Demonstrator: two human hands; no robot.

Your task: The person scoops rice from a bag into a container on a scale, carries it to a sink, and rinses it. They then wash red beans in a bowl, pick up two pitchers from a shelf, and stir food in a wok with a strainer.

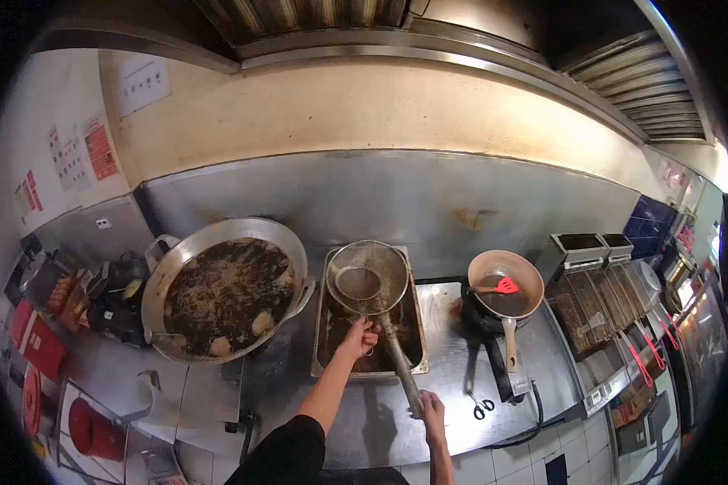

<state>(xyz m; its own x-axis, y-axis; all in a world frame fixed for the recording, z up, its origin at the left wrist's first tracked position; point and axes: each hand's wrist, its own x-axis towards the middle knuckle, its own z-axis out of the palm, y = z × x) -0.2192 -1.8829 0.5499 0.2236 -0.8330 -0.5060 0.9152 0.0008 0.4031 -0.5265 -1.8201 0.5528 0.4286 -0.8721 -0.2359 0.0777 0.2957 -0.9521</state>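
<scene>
The right hand (431,408) holds the long handle of a large round metal strainer (393,279), this side of a rectangular metal tray (380,374) on the steel worktop (445,356). The left hand's (362,335) fingers close on a small round mesh strainer (358,283), which sits within the large one's outline, above the tray. The step in hand seems to be handling both strainers together over the tray; the next move calls for firm, level grips. Left of the tray stands a wide silver wok (293,250) of dark, foamy liquid.
</scene>
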